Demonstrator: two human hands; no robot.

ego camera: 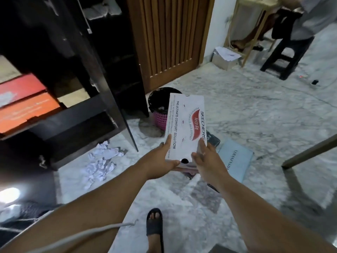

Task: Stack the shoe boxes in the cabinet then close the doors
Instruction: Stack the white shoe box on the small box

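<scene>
A pale marble floor (246, 110) runs under the whole scene, with a slatted wooden door (169, 37) at the back. At the left stands the dark cabinet (94, 73), its door (116, 106) swung open; two orange shoe boxes (27, 105) lie side by side on a shelf inside it. Crumpled white paper (104, 157) lies on the floor just in front of the cabinet's lower edge. Beside the cabinet's right corner sits a pink bin (160, 114) lined with a black bag. In the middle, held above the floor, is the white shoe box (186, 125), printed with red and black lettering. The left hand (160, 159) grips its near left corner, fingers stretched along the side and thumb pressed over the near edge. The right hand (206, 159) holds the near right edge, fingers spread loosely against it. Below it on the floor lies a light blue box (235, 159), partly hidden by the right arm. A sandalled foot (155, 225) stands near the bottom edge. At far right stands a black stool (284, 57).
</scene>
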